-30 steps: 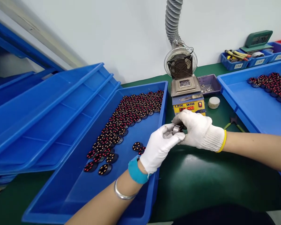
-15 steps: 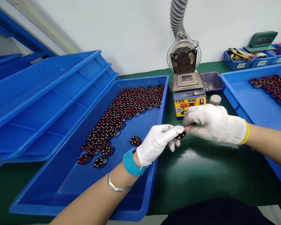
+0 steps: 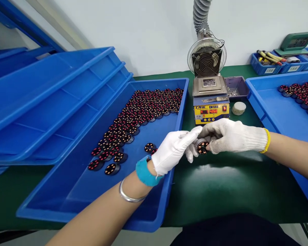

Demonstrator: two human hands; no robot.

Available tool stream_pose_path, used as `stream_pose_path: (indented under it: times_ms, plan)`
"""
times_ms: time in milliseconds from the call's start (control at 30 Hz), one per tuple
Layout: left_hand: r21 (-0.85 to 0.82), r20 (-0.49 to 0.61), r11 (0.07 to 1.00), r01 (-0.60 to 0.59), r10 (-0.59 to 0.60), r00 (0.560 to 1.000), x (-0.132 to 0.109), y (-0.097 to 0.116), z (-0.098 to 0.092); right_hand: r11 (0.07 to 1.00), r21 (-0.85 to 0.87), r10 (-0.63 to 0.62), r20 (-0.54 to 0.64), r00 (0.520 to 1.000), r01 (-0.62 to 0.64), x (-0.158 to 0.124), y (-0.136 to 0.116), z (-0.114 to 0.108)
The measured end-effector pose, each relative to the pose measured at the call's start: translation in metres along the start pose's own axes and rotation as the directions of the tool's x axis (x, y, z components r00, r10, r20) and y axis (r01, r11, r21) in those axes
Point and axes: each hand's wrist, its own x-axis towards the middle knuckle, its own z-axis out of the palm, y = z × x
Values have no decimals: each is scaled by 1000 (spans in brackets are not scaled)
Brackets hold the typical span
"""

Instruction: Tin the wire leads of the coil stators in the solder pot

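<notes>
A small round black motor stator with copper-coloured windings [image 3: 202,147] is held between both gloved hands above the green bench, its wound face toward me. My left hand [image 3: 173,148], in a white glove with a teal cuff, closes on its left side. My right hand [image 3: 227,136], in a white knit glove with a yellow hem, grips it from the right with thumb and fingers. Just behind the hands is a yellow-and-blue solder pot [image 3: 212,109] with lit red digits. Many similar stators [image 3: 146,112] lie in the blue tray [image 3: 159,218] at left.
More stators [image 3: 301,95] fill part of another blue tray [image 3: 272,102] at right. Blue trays [image 3: 66,99] are stacked at far left. Behind the pot stand a fan [image 3: 207,63] and grey duct [image 3: 202,15]. A round white tin [image 3: 239,108] and a purple bin [image 3: 237,87] sit beside it.
The stator has been turned, so its wound face now shows more fully between the hands. My right hand's fingers have shifted around it. The camera view has moved slightly.
</notes>
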Motion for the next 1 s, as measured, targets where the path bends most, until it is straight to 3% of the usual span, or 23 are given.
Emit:
stream_pose_path:
  times_ms: [67,133,200,300,367,467,533,633,700,833,1000]
  plan:
    - [-121,-48,992,-34,28,998,0,-3,-2,999,-1,37,-15,999,-37,1,1,0]
    - [-138,-153,977,-164,143,978,-2,-5,-4,998,2,70,-59,996,-70,2,2,0]
    - [39,-208,935,-353,354,912,-7,-9,-3,997,-11,71,-130,989,-73,3,2,2]
    - [425,-24,739,-522,586,810,-12,-14,3,994,-88,40,-244,969,-63,4,2,8]
    - [588,52,605,-537,634,771,-12,-16,8,985,-157,18,-299,954,-67,2,2,11]
    - [679,-16,548,-489,677,736,-10,-17,10,957,-274,-10,-351,936,-93,-1,-1,15]
    - [674,-76,598,-434,641,764,-9,-15,7,927,-355,-36,-396,917,-117,-4,-4,17]
    - [643,-114,714,-277,447,887,-12,-6,-2,902,-412,-71,-429,900,-125,-5,-5,17]
    - [648,-131,746,-154,308,942,-15,1,-9,921,-375,-65,-421,905,-108,-4,-2,15]
    - [649,-221,757,-74,281,934,-15,4,-14,974,-226,-57,-375,925,-31,-2,5,13]
    - [653,-88,729,-204,340,936,-10,-1,-6,986,-161,-18,-318,948,-35,-1,2,15]
